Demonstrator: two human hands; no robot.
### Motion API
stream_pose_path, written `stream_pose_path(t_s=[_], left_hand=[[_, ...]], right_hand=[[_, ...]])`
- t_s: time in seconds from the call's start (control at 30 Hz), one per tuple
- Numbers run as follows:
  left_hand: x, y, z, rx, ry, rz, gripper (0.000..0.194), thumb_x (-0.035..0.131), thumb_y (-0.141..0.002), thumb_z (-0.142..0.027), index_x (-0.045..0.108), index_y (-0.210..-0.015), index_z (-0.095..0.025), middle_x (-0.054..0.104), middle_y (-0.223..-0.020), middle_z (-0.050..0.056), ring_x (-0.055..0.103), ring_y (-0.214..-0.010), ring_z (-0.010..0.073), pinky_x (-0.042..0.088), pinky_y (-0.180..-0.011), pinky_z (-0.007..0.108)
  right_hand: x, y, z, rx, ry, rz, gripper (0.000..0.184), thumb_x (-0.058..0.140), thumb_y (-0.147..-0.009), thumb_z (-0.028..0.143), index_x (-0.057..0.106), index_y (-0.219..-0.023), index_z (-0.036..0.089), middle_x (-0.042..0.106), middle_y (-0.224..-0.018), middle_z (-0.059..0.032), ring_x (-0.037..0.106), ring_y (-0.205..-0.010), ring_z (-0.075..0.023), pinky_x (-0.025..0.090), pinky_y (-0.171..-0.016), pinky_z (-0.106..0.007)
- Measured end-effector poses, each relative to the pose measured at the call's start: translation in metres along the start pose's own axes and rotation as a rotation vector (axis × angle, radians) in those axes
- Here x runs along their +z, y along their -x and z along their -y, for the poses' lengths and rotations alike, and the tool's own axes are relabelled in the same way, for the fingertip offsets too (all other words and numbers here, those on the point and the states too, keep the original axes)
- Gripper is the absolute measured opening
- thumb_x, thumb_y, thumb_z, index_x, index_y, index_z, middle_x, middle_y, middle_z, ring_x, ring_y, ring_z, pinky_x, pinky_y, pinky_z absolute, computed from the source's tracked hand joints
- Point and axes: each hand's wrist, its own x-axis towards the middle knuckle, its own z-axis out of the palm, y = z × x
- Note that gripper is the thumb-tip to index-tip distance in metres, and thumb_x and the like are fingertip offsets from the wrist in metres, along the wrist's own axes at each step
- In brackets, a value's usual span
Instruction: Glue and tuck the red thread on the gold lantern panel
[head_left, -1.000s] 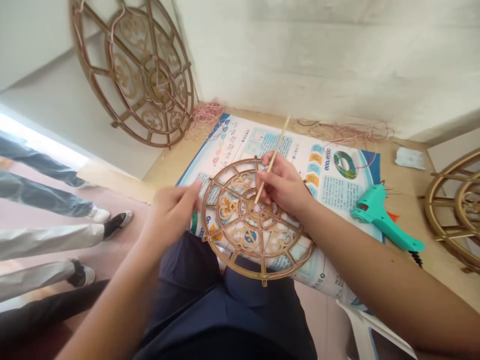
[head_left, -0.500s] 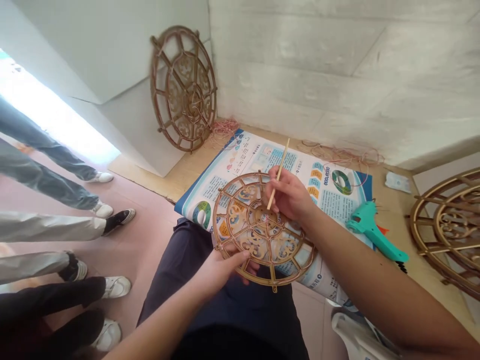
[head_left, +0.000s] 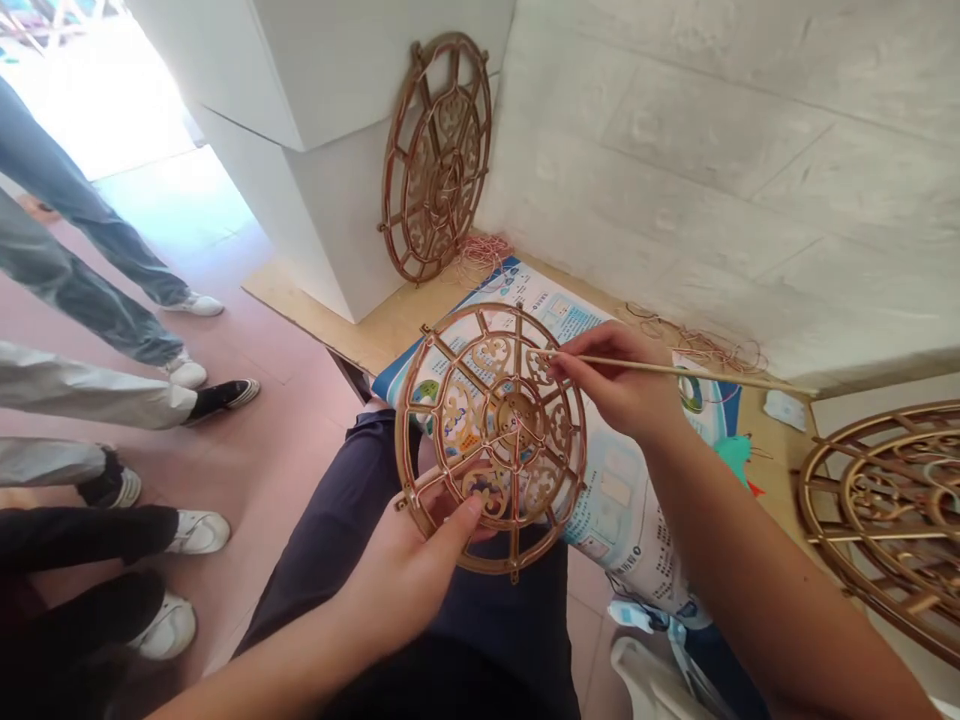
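Note:
A round golden openwork frame (head_left: 516, 425), with reddish wire along its rings and spokes, is tilted above my lap. My left hand (head_left: 420, 545) grips its lower left part, thumb on top and fingers underneath. In my right hand (head_left: 619, 380) a thin wooden stick (head_left: 697, 374) is pinched near one end. That end lies over the frame's upper right scrollwork, and the long end points right. Whether the tip touches the frame I cannot tell. Beneath the frame is a printed poster sheet (head_left: 622, 480) on the wooden table.
A similar frame (head_left: 439, 160) leans against the white box at the back; another (head_left: 892, 500) stands at right. Tangled wire (head_left: 484, 258) lies by the wall. A teal glue gun (head_left: 733, 458) is partly hidden behind my right arm. Several people's legs (head_left: 90, 270) are at left.
The stick has swung from nearly upright to almost level, pointing right. My right hand has moved from the frame's centre to its upper right edge. The frame has turned and shifted slightly left.

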Motion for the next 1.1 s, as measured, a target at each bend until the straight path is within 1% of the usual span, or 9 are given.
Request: stream_pose_path(t_s=[0.13,0.33,0.47,0.6,0.7,0.77,0.83,0.97,1.1], left_hand=[[-0.002,0.005,-0.005,0.085,-0.116,-0.009,0.046,0.066,-0.102,-0.05,0.071,-0.142,-0.026,0.073,-0.136,0.009,0.07,-0.128,0.0289,0.064,-0.107,0.039],[-0.01,0.006,-0.015,0.19,-0.209,0.034,0.047,0.055,-0.108,-0.044,0.064,-0.152,-0.028,0.077,-0.128,0.01,0.067,-0.134,0.0279,0.055,-0.119,0.043],[-0.016,0.012,-0.015,0.261,-0.212,0.044,0.047,0.056,-0.108,-0.04,0.061,-0.154,-0.033,0.078,-0.126,0.009,0.071,-0.128,0.0298,0.062,-0.111,0.044],[-0.025,0.024,-0.016,0.368,-0.408,-0.026,0.055,0.07,-0.098,-0.024,0.065,-0.149,-0.044,0.078,-0.126,0.001,0.068,-0.133,0.0308,0.059,-0.116,0.046],[-0.037,0.032,-0.019,0.318,-0.485,0.0,0.063,0.08,-0.088,-0.02,0.068,-0.145,-0.045,0.078,-0.125,-0.001,0.063,-0.14,0.0351,0.059,-0.116,0.05],[-0.046,0.038,-0.017,0.308,-0.541,0.023,0.066,0.082,-0.086,-0.019,0.068,-0.144,-0.047,0.078,-0.125,-0.003,0.065,-0.137,0.0351,0.062,-0.113,0.047],[-0.054,0.044,-0.011,0.344,-0.584,0.006,0.07,0.08,-0.087,-0.018,0.064,-0.147,-0.05,0.078,-0.125,-0.004,0.068,-0.132,0.034,0.064,-0.11,0.045],[-0.061,0.056,0.0,0.333,-0.568,0.047,0.075,0.072,-0.093,-0.016,0.053,-0.155,-0.052,0.079,-0.123,-0.004,0.072,-0.127,0.0332,0.062,-0.112,0.049],[-0.055,0.053,-0.009,0.379,-0.62,0.076,0.061,0.06,-0.102,-0.023,0.054,-0.158,-0.046,0.08,-0.121,-0.001,0.076,-0.118,0.031,0.063,-0.109,0.045]], right_hand=[[-0.002,0.004,0.004,-0.117,0.254,0.017,0.008,0.077,-0.093,0.03,0.075,-0.097,0.024,0.081,-0.089,-0.0038,0.079,-0.083,-0.0245,0.063,-0.077,-0.041],[0.013,0.031,0.054,-0.146,-0.12,-0.072,0.021,0.074,-0.093,0.009,0.075,-0.104,0.026,0.08,-0.093,-0.0009,0.079,-0.084,-0.0172,0.068,-0.079,-0.03],[0.042,0.068,0.092,-0.073,-0.132,0.065,0.026,0.074,-0.09,0.007,0.072,-0.105,0.028,0.079,-0.098,-0.0014,0.079,-0.088,-0.0178,0.068,-0.077,-0.029],[0.059,0.089,0.111,-0.024,-0.063,-0.042,0.026,0.076,-0.088,0.012,0.071,-0.103,0.031,0.079,-0.104,-0.0013,0.079,-0.094,-0.0204,0.068,-0.076,-0.032],[0.057,0.093,0.123,0.014,-0.006,-0.059,0.029,0.076,-0.088,0.013,0.072,-0.108,0.035,0.08,-0.11,-0.0015,0.079,-0.096,-0.0243,0.07,-0.08,-0.04],[0.052,0.095,0.129,0.026,0.047,0.041,0.033,0.075,-0.089,0.014,0.072,-0.112,0.037,0.08,-0.116,-0.0013,0.08,-0.098,-0.0266,0.072,-0.081,-0.044],[0.048,0.097,0.133,-0.002,0.094,0.119,0.034,0.075,-0.089,0.015,0.071,-0.115,0.038,0.079,-0.119,-0.0008,0.08,-0.098,-0.0269,0.073,-0.081,-0.043],[0.047,0.106,0.137,-0.025,0.201,0.109,0.031,0.075,-0.092,0.021,0.069,-0.117,0.038,0.079,-0.123,0.0012,0.08,-0.1,-0.0241,0.073,-0.085,-0.038],[0.046,0.115,0.141,-0.054,0.29,0.12,0.03,0.075,-0.091,0.023,0.071,-0.117,0.038,0.078,-0.124,0.001,0.081,-0.1,-0.0252,0.074,-0.085,-0.037]])
